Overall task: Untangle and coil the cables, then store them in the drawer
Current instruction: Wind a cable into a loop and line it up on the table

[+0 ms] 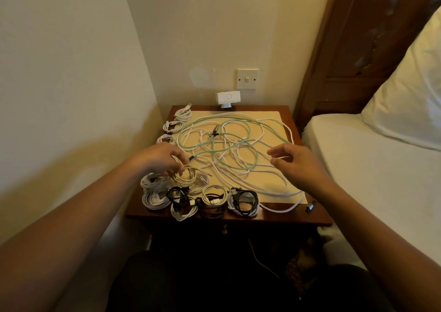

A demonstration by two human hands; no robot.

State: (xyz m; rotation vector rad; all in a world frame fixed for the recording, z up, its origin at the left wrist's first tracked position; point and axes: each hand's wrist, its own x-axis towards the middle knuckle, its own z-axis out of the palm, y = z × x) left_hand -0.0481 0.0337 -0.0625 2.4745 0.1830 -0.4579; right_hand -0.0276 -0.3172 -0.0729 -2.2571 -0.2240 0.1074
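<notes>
A loose tangle of long white cables point(241, 168) and one pale green cable point(229, 135) sprawls over a cream mat point(274, 120) on a small wooden bedside table point(293, 123). Several coiled white and black cables point(210, 201) lie in a row along the table's front edge, and three small white coils point(176, 125) sit at the back left. My left hand point(160, 158) grips a coiled cream cable point(188, 176) at the front left. My right hand point(293, 161) hovers above the tangle's right side, fingers loosely curled, holding nothing. The drawer front below is in shadow; only its knob point(224, 230) shows.
A white box-shaped device point(228, 98) stands at the table's back edge under a wall switch point(247, 78). A small dark connector point(311, 206) lies at the front right corner. A bed with white sheet point(372, 168) and pillow borders the right; a wall closes the left.
</notes>
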